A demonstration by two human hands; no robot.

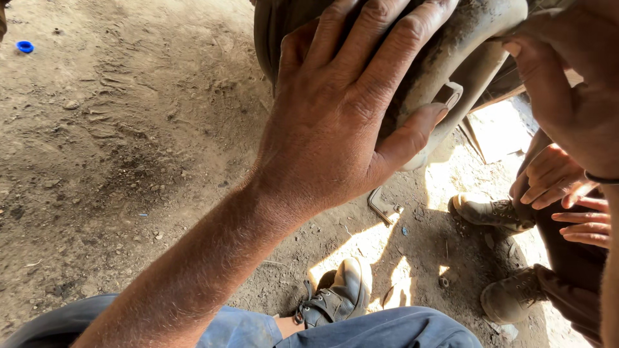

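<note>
My left hand [335, 122] lies over a black rubber-covered part [265, 35] and a dirty grey metal arm [474, 35] at the top of the head view. Its fingers spread across the top and its thumb presses under the metal, next to a small slotted tab [451, 96]. My right hand [574, 96], a thin black band on its wrist, is at the upper right against the end of the same metal arm. Its fingers run out of frame, so its grip is hidden.
Dusty dirt ground [129, 148] spreads to the left, with a blue cap [24, 46] far off. A small metal bracket [383, 206] lies under the part. My shoe [342, 290] and blue trousers are at the bottom. Another person squats at right: hands [551, 177], boots [490, 211].
</note>
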